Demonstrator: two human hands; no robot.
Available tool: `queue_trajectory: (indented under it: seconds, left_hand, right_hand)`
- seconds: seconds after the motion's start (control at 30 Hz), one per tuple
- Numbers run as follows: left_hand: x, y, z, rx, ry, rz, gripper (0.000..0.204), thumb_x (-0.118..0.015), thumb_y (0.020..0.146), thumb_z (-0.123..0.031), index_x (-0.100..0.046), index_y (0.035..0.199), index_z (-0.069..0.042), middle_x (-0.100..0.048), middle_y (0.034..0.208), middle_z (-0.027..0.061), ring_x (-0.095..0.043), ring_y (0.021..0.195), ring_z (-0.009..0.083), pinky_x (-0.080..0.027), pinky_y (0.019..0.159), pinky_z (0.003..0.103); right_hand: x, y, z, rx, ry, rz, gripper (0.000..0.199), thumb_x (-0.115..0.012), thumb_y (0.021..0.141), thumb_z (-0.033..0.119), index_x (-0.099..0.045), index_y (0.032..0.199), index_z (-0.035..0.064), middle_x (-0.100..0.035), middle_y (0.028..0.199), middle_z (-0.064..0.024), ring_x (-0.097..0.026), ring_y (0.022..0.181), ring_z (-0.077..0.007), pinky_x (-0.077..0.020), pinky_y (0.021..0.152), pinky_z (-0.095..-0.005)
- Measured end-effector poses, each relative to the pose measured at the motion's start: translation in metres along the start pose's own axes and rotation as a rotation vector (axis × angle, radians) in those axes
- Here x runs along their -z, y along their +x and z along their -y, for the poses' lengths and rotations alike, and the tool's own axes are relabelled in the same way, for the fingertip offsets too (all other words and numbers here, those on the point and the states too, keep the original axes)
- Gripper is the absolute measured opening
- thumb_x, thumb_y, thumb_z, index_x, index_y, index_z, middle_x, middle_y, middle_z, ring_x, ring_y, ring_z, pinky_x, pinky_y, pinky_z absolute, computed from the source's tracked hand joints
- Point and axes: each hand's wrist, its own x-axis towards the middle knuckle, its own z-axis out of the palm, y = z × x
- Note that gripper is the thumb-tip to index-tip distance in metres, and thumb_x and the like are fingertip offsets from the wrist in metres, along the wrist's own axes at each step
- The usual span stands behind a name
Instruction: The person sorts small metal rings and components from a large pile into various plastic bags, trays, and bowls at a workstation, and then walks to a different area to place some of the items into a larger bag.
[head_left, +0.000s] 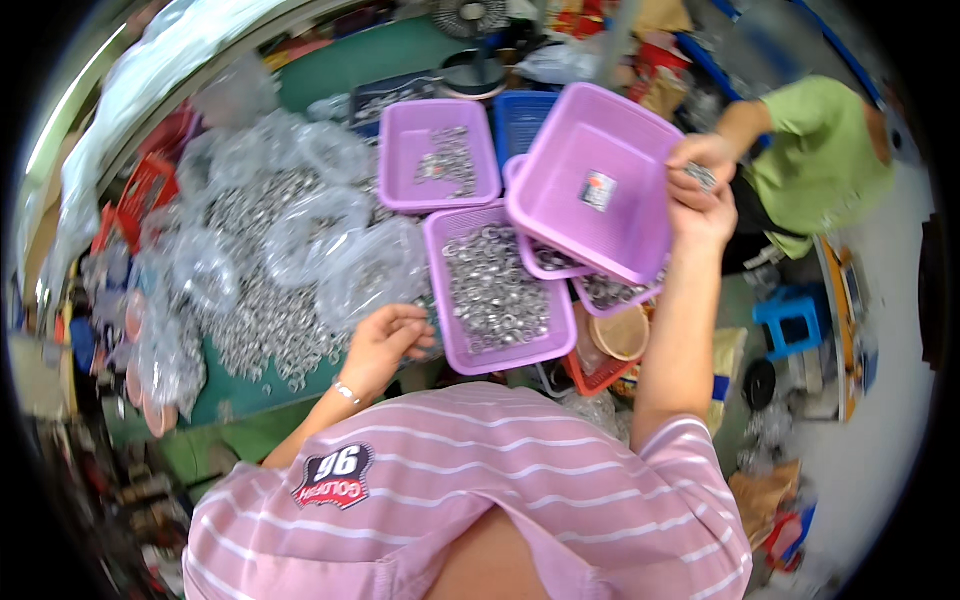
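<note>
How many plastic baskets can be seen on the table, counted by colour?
Purple rectangular plastic baskets: 5 (back one, one full of metal rings, tilted empty one, two partly hidden beneath it)
Blue plastic basket: 1
Total: 6

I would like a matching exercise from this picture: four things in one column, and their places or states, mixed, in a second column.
Things:
1. tilted purple basket
2. purple basket of metal rings
3. clear bags of rings
4. blue stool

Places or states:
a. on the floor at the right
b. held up by the right hand, nearly empty
c. piled on the green table
d. beside the left hand, full

Pairs: 1-b, 2-d, 3-c, 4-a
</note>
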Motion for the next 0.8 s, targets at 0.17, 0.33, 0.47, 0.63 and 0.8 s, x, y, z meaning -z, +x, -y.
queue_trajectory:
  seconds: [0.17,0.33,0.47,0.63,0.8]
  left_hand:
    - [0.000,-0.002,0.004,0.022,-0.019,-0.001,0.018,-0.050,0.085,-0.009,-0.053,0.100,-0.001,-0.060,0.086,0.0075,-0.059,0.076,0.0134,-0.048,0.063,0.023]
    - [0.003,-0.002,0.005,0.031,0.007,-0.016,0.018,-0.050,0.085,-0.010,-0.053,0.101,-0.001,-0.060,0.087,0.0074,-0.059,0.076,0.0135,-0.047,0.064,0.023]
    - [0.005,0.002,0.005,0.042,0.018,0.010,0.019,-0.049,0.085,-0.010,-0.052,0.102,-0.001,-0.060,0.087,0.0075,-0.059,0.077,0.0139,-0.048,0.065,0.024]
    - [0.009,0.012,0.009,0.056,0.039,0.051,0.019,-0.048,0.086,-0.009,-0.052,0.102,-0.001,-0.059,0.087,0.0075,-0.059,0.077,0.0142,-0.048,0.065,0.024]
    - [0.016,0.020,0.010,0.082,0.018,0.071,0.019,-0.049,0.086,-0.009,-0.051,0.102,0.000,-0.059,0.086,0.0074,-0.059,0.078,0.0143,-0.048,0.065,0.024]
  right_hand:
    - [-0.020,0.038,-0.074,1.380,0.918,0.091,0.027,-0.031,0.084,0.021,-0.041,0.093,-0.0035,-0.045,0.074,-0.0089,-0.050,0.068,-0.0146,-0.0417,0.085,-0.0330]
    - [-0.064,0.048,-0.081,1.430,0.901,0.081,0.032,-0.028,0.088,0.022,-0.041,0.098,-0.0045,-0.048,0.094,-0.0101,-0.046,0.097,-0.0160,-0.0262,0.100,-0.0359]
    - [-0.060,0.045,-0.081,1.496,0.769,0.116,0.035,-0.026,0.091,0.027,-0.048,0.100,0.0003,-0.050,0.096,-0.0093,-0.047,0.099,-0.0201,-0.0283,0.099,-0.0372]
    - [-0.060,0.051,-0.080,1.474,0.938,0.269,0.038,-0.029,0.092,0.034,-0.052,0.094,0.0044,-0.053,0.081,-0.0077,-0.053,0.081,-0.0204,-0.0358,0.094,-0.0388]
    - [-0.087,0.052,-0.071,1.051,1.375,0.088,0.018,-0.038,0.085,0.015,-0.050,0.077,0.0034,-0.049,0.066,-0.0007,-0.050,0.055,-0.0117,-0.0373,0.042,-0.0195]
